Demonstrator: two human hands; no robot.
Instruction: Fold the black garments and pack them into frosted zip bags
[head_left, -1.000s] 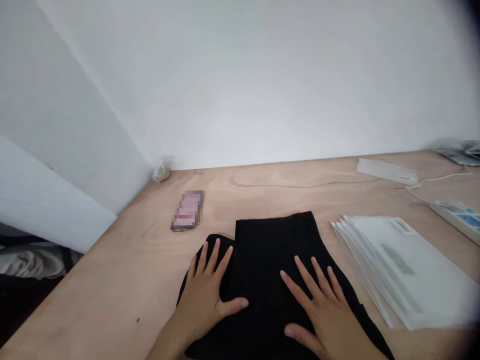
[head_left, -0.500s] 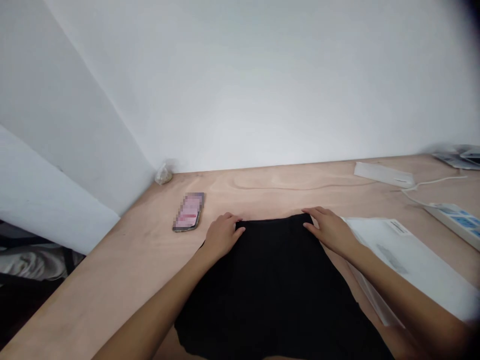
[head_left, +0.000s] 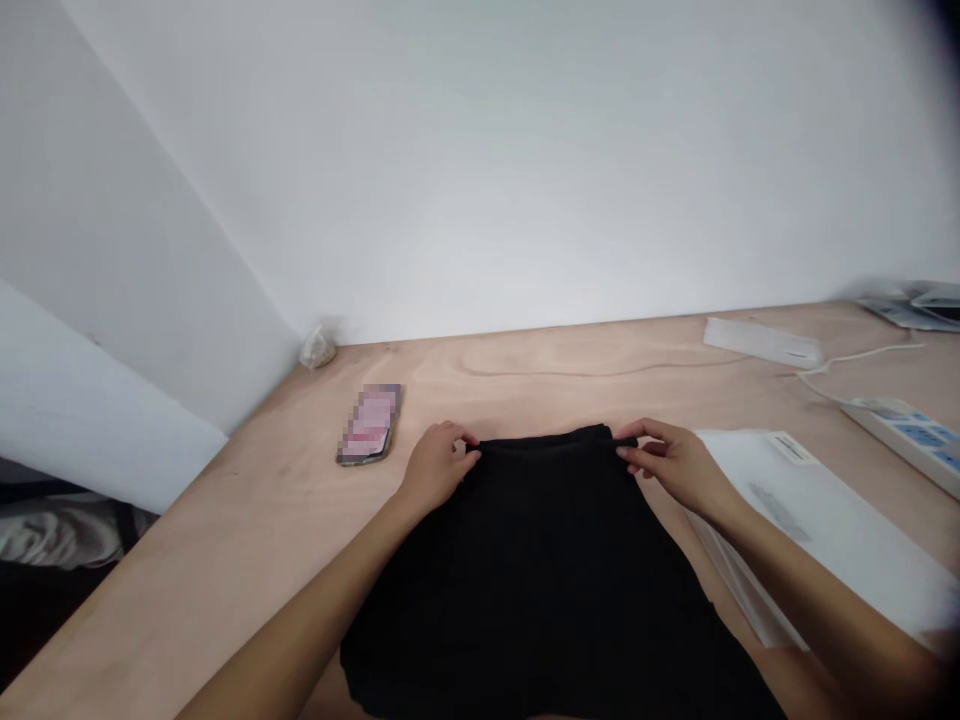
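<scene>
Black skirt (head_left: 525,570) lies flat on the table, narrow waistband edge away from the person, flared body spreading toward them and running off the bottom of the view.

Left hand (head_left: 435,467): partly closed, fingers (head_left: 454,430) curled over the waistband edge at its left end, holding the fabric.
Right hand (head_left: 671,462): thumb and fingers nearly closed in a pinch on the waistband edge at its right end, fingers (head_left: 630,453) on the fabric. Hands well apart, one at each end of the edge.

Surface: plywood tabletop (head_left: 225,520), pale, visible grain. Stack of clear plastic bags with white labels (head_left: 817,530) just beside the skirt on the right, right forearm (head_left: 810,590) passing over its near part. Smartphone (head_left: 369,425) lies near the left hand, screen pixelated, unreadable.

Far edge: white power strip with blue labels (head_left: 904,440) at right, white cable (head_left: 862,356) running from it across the wood. White flat packet (head_left: 761,342) behind, against the wall. Pile of printed sheets or packets (head_left: 907,312) in far right corner, blurred, contents cannot be told. Small crumpled clear bag (head_left: 317,348) in far left corner, where the table meets the white wall (head_left: 480,150).
</scene>
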